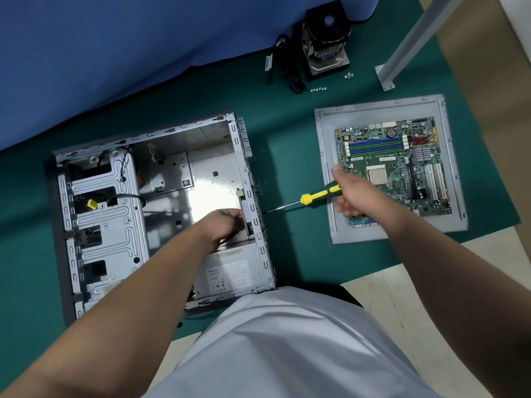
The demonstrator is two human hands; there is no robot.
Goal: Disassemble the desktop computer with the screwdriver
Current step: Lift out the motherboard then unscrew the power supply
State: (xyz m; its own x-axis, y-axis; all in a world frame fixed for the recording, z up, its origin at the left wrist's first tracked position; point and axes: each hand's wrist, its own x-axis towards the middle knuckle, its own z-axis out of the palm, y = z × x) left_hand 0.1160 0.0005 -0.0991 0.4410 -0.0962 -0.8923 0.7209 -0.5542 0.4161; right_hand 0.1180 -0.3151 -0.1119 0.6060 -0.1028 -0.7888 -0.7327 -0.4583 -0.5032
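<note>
Open grey steel computer case (161, 202) flat on green mat (287, 173), left hand (224, 225) gripping rear-wall black fan (247, 216) (presumably steadying it) while right hand (355, 193) drives yellow-and-black-handled screwdriver (313, 196) through rear wall from outside.

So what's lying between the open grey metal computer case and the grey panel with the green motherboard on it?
In the head view, only the yellow-and-black screwdriver crosses that strip of green mat.
</note>
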